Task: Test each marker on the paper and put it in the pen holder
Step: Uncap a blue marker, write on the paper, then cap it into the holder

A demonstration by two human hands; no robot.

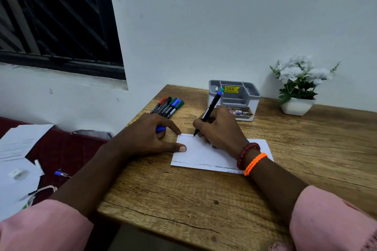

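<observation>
1. Marker [210, 111]: black barrel with a blue end, tilted, tip down on the upper left corner of the paper at the end of a zigzag line [186, 136].
2. Right hand [219, 128]: fingers curled round the marker in a writing grip; red bead bracelet [245, 155] and orange band [255, 163] on the wrist.
3. Paper [204, 155]: white sheet lying flat at the bench centre, under the right hand.
4. Left hand [151, 136]: fingers curled round a blue cap [160, 129], index tip and thumb touching the paper's left edge.
5. Spare markers [168, 107]: a capped bunch with red, black, green and blue caps, lying at 11 o'clock from the paper.
6. Pen holder [234, 99]: grey and white, with several compartments and a yellow price sticker, at 1 o'clock from the paper.
7. Flower pot [297, 106]: white, with white blooms, at 2 o'clock by the wall.
8. Bench [204, 199]: wood grain top.
9. Bed [61, 149]: dark red cover at 9 o'clock, carrying loose papers and a pen [62, 173].
</observation>
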